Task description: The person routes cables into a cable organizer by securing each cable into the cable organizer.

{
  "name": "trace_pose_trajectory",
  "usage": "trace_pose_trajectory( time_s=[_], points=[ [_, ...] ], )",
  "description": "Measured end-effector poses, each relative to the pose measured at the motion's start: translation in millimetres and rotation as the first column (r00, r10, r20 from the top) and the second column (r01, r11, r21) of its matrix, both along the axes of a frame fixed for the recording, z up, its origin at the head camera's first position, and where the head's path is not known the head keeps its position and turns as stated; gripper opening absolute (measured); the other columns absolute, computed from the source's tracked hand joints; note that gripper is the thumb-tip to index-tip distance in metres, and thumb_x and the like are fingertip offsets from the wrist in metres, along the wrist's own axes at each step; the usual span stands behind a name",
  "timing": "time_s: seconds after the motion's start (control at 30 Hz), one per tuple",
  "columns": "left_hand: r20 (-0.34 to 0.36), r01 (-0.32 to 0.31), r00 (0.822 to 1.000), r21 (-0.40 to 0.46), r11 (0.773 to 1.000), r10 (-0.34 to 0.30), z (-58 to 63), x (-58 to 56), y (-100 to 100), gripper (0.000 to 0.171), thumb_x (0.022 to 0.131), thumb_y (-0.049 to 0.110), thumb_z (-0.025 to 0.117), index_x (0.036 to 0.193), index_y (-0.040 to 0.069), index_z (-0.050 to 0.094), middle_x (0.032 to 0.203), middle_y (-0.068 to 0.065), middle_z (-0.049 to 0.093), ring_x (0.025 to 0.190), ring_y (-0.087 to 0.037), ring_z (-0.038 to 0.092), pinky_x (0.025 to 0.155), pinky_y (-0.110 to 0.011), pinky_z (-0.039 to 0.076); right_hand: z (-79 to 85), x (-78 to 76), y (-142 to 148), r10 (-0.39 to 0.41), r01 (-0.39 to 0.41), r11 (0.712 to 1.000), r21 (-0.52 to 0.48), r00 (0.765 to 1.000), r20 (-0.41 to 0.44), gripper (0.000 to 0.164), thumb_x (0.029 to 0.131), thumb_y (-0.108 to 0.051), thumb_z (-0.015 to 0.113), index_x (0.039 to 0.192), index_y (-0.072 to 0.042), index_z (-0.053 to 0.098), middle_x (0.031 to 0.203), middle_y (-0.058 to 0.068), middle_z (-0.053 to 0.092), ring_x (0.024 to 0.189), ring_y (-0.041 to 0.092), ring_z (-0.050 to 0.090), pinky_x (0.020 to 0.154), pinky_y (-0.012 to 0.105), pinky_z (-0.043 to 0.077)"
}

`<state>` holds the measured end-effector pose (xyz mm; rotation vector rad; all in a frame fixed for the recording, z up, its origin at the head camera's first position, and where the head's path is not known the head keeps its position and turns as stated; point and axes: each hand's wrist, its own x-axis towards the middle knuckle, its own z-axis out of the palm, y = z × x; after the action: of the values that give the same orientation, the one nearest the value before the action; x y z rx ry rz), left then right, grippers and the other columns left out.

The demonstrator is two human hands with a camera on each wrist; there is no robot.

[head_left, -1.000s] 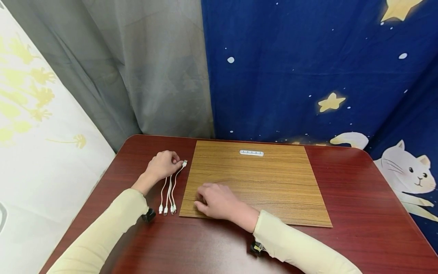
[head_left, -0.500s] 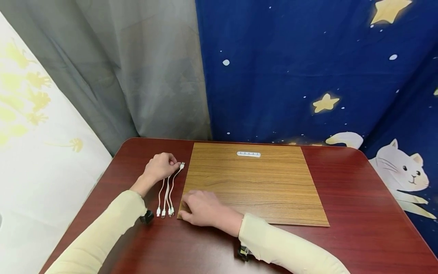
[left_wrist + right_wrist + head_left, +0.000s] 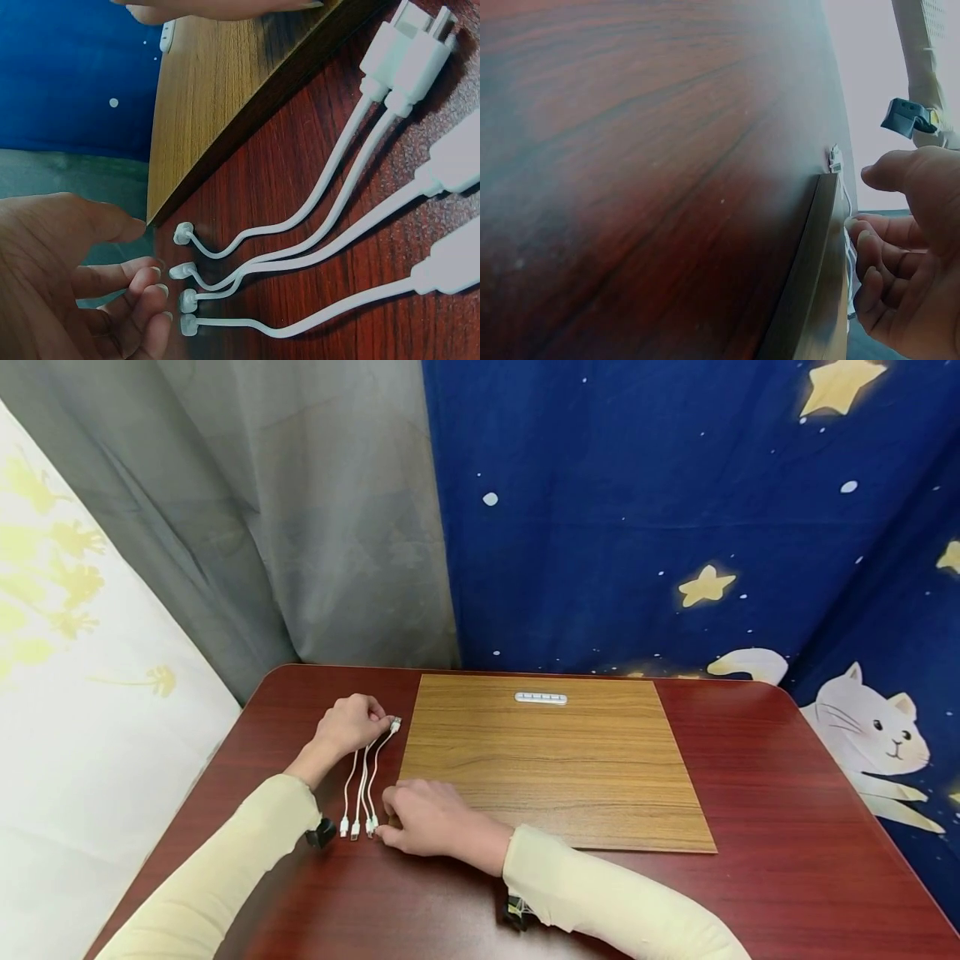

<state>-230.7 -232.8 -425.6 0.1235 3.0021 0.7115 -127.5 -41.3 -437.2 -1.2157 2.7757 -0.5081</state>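
Observation:
Several short white charging cables [image 3: 363,785] lie side by side on the table, left of the wooden board [image 3: 555,752]. Over their far ends is my left hand [image 3: 348,727]. The left wrist view shows its thumb and loosely bent fingers [image 3: 146,289] apart, close to the small far plugs [image 3: 189,324] but gripping none. My right hand [image 3: 427,818] hovers at the board's near left corner, beside the cables' near plugs [image 3: 371,828]. In the right wrist view, its thumb [image 3: 891,169] stands away from loosely curled fingers, with nothing held between them.
A slim white bar with several slots [image 3: 541,698] lies near the board's back edge. The board rests on a dark red table [image 3: 780,810]. Grey [image 3: 352,510] and blue curtains [image 3: 600,510] hang behind it.
My right hand has moved left across the board to its near left corner, close to the cables' near plugs. My left hand has stayed at the far ends. The head view has shifted slightly.

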Motion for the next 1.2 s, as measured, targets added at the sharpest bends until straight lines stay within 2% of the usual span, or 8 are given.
trace_pose_trajectory(
  time_s=[0.4,0.7,0.93,1.2],
  points=[
    [0.046,-0.019,0.999,0.025,1.000,0.018,1.5,1.9,-1.6,0.022,0.095,0.027,0.069,0.088,0.006,0.070,0.074,-0.003,0.062,0.061,-0.021,0.055,0.058,-0.036,0.043,-8.8,2.0,-15.1,0.009,-0.008,1.000,0.027,1.000,-0.019,0.031,0.090,-0.045,0.076,0.076,-0.025,0.056,0.076,-0.014,0.048,0.065,0.003,0.048,0.052,0.025,0.039],
    [0.023,-0.017,1.000,0.021,1.000,0.017,2.0,-1.2,0.8,0.020,0.093,0.026,0.072,0.087,0.007,0.071,0.076,-0.003,0.064,0.062,-0.021,0.057,0.058,-0.037,0.045,-9.3,-1.8,-24.2,-0.037,0.037,0.999,0.028,0.999,-0.024,0.035,0.088,-0.048,0.078,0.073,-0.025,0.055,0.075,-0.012,0.049,0.066,0.007,0.051,0.052,0.029,0.042],
    [0.021,-0.021,1.000,0.010,1.000,0.020,1.9,-2.6,2.1,0.022,0.093,0.029,0.074,0.086,0.008,0.071,0.074,-0.002,0.064,0.063,-0.021,0.058,0.060,-0.038,0.046,-8.3,-3.2,-30.4,-0.103,0.105,0.993,0.046,0.994,-0.040,0.041,0.087,-0.049,0.078,0.068,-0.024,0.052,0.070,-0.010,0.048,0.063,0.011,0.054,0.050,0.032,0.043],
    [0.030,-0.008,1.000,-0.024,1.000,0.009,-0.7,-2.6,4.8,0.025,0.093,0.032,0.073,0.083,0.010,0.071,0.074,-0.001,0.065,0.064,-0.022,0.059,0.061,-0.040,0.047,-6.0,-5.4,-35.1,-0.152,0.151,0.985,0.083,0.988,0.006,0.042,0.090,-0.047,0.075,0.063,-0.023,0.053,0.067,-0.008,0.050,0.060,0.013,0.053,0.048,0.034,0.043]
  ],
)
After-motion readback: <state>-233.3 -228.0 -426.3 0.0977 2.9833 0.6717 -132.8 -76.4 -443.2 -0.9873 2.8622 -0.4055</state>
